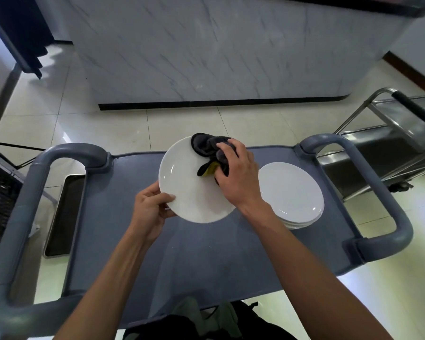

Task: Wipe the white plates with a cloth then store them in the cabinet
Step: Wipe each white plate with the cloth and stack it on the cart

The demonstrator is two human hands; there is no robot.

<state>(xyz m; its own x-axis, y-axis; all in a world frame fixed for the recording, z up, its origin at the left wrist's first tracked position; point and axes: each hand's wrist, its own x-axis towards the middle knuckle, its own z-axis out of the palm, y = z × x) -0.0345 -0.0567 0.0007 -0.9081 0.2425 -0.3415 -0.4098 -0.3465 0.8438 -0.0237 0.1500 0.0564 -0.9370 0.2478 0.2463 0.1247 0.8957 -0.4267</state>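
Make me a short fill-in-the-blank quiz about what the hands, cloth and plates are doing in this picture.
1. The left hand grips the held plate by its ____.
2. The right hand presses a dark ____ onto that plate.
3. The plate stack rests on the grey ____.

Missing words: rim; cloth; cart

No words, labels, brand names, numbers or signs are showing anywhere that can be read. The cloth (pixel 210 149) is carrying a small yellow tag (pixel 212 168), but any print on it is too small and blurred to make out.
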